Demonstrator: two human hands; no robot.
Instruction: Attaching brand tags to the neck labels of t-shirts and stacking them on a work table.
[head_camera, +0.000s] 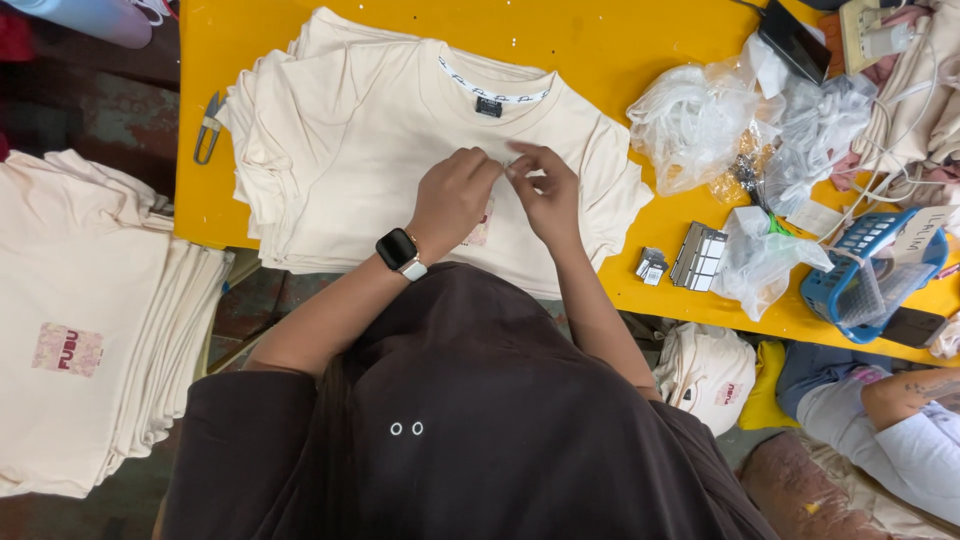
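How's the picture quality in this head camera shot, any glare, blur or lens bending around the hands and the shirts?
Head view: lighting is even and soft, with no harsh glare on the yellow table; the left hand and right hand look sharp over the cream t-shirt stack; wide-angle distortion bends the table edges; the plastic bags show mild shine; the dark floor corner upper left is underexposed.

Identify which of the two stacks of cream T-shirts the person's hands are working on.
The stack on the yellow table: both hands, left hand and right hand, rest on its top shirt. The other stack lies untouched beside the table.
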